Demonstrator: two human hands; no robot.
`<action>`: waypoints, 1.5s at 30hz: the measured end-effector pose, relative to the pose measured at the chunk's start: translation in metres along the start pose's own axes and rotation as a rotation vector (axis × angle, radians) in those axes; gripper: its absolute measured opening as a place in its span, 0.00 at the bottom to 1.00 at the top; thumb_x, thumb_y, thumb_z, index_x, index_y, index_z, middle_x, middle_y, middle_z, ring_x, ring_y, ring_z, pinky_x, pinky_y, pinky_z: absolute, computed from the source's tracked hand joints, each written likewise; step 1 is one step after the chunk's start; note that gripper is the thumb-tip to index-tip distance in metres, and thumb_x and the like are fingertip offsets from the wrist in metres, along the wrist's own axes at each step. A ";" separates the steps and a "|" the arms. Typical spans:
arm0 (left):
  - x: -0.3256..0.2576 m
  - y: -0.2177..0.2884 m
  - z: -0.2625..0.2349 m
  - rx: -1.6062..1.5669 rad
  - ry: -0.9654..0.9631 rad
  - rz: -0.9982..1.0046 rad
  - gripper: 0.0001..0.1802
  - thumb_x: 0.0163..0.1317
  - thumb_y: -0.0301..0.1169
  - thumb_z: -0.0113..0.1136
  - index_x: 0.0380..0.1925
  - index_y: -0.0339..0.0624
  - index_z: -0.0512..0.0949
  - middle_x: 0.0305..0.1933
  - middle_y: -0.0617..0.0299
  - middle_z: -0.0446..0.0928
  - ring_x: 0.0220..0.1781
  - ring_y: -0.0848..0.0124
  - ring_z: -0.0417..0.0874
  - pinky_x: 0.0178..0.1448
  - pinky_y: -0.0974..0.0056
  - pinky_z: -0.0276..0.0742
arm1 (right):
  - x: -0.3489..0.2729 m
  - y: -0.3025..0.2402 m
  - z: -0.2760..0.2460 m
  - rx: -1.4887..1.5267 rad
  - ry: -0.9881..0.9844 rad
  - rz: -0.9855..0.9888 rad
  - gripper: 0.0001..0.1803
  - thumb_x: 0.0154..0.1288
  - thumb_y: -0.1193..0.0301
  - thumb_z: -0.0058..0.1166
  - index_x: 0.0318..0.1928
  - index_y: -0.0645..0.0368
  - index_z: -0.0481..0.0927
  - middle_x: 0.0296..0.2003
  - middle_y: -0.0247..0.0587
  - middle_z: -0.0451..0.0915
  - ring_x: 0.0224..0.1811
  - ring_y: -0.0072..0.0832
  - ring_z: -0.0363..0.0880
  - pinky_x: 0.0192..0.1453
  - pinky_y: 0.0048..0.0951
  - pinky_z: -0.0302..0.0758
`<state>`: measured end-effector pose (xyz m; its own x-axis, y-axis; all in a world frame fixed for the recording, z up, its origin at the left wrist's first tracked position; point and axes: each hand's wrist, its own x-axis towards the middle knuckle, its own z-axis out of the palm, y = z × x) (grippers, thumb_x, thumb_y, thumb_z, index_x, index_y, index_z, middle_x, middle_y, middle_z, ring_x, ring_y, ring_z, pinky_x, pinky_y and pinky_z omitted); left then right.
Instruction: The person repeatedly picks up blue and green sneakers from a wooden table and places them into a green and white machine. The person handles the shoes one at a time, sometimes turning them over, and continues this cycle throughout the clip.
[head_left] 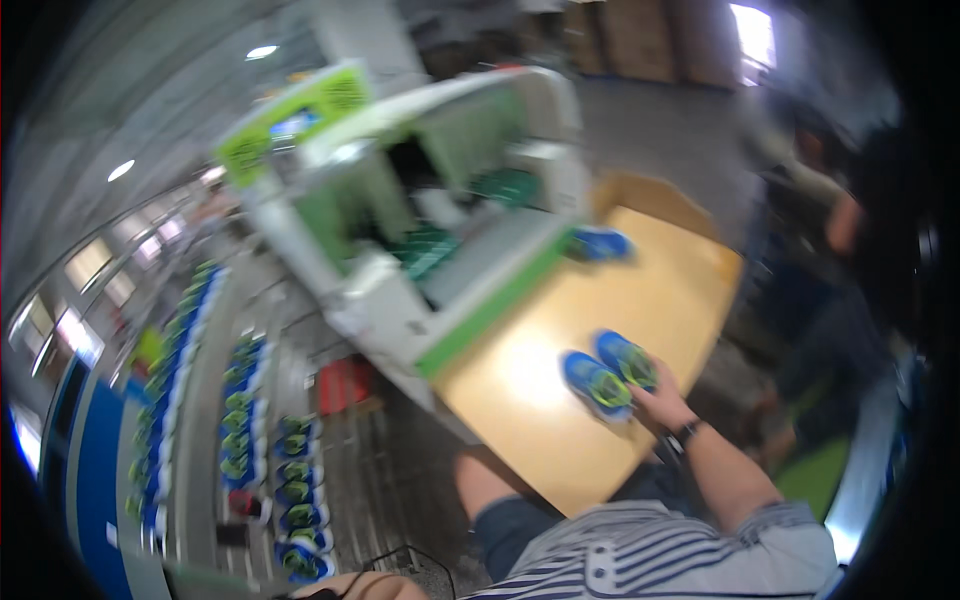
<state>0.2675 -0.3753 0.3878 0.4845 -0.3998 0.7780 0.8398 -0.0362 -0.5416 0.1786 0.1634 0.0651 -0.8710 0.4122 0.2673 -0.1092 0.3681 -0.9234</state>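
Your right hand (664, 402) grips the heel of the right shoe (622, 352), thumb on its left side and fingers on its right, at the near right edge of a pale wooden table (520, 430). The left shoe (588, 378) sits just beside it, a blue match with a yellow-green lining, its heel near your thumb; the blur leaves it unclear whether you touch that one too. Both toes point away from you, toward the far side. Your left hand is out of view, so what it grasps or lets go you cannot tell from here.

A dark wristband (688, 432) circles your right wrist, above a striped shirt (620, 550) in the near foreground. Farther off, well apart from your hand, more blue footwear (603, 245) rests at the table's far end, beside a white-and-green machine (385, 310) with green strip curtains. To the left, blue and green shoes stand in long rows (180, 360), with a red object (345, 385) between them and the table. On the right, a person in dark clothing (885, 230) appears, blurred.
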 end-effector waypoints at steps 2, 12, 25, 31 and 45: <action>-0.005 0.019 -0.021 -0.191 0.339 -0.150 0.36 0.68 0.60 0.53 0.62 0.43 0.74 0.66 0.56 0.76 0.70 0.58 0.71 0.76 0.46 0.62 | 0.000 0.017 -0.005 -0.064 0.019 -0.024 0.36 0.59 0.67 0.69 0.65 0.63 0.68 0.57 0.56 0.77 0.62 0.47 0.76 0.67 0.43 0.72; -0.166 -0.041 0.035 -0.266 0.319 -1.563 0.22 0.75 0.42 0.53 0.56 0.33 0.75 0.51 0.47 0.83 0.53 0.51 0.85 0.60 0.46 0.80 | -0.005 0.029 -0.012 -0.205 0.061 0.044 0.39 0.58 0.62 0.70 0.67 0.61 0.68 0.59 0.58 0.75 0.64 0.51 0.72 0.69 0.45 0.69; -0.366 -0.018 0.099 0.037 -1.222 -1.904 0.32 0.69 0.41 0.62 0.67 0.34 0.69 0.74 0.42 0.65 0.77 0.51 0.63 0.77 0.56 0.60 | 0.002 -0.002 -0.007 -0.179 0.069 0.064 0.35 0.56 0.63 0.71 0.62 0.60 0.73 0.55 0.54 0.79 0.59 0.50 0.76 0.64 0.45 0.73; -0.414 -0.010 0.104 0.243 -1.672 -1.706 0.49 0.66 0.54 0.61 0.76 0.35 0.53 0.81 0.36 0.49 0.83 0.39 0.45 0.79 0.32 0.43 | 0.001 -0.026 -0.004 -0.125 -0.256 0.152 0.42 0.55 0.59 0.74 0.67 0.60 0.71 0.56 0.55 0.74 0.61 0.43 0.73 0.67 0.38 0.71; -0.421 -0.043 0.078 -0.027 -1.591 -1.898 0.47 0.67 0.50 0.61 0.74 0.31 0.55 0.74 0.37 0.61 0.76 0.43 0.62 0.76 0.46 0.61 | 0.174 0.065 -0.078 -0.412 0.103 0.242 0.38 0.51 0.66 0.74 0.62 0.64 0.73 0.55 0.53 0.80 0.57 0.43 0.78 0.68 0.38 0.70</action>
<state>0.0462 -0.1341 0.1084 -0.6673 0.7078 -0.2317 0.4070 0.6071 0.6825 0.0574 0.3240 0.0731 -0.7939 0.5992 0.1035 0.3071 0.5420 -0.7823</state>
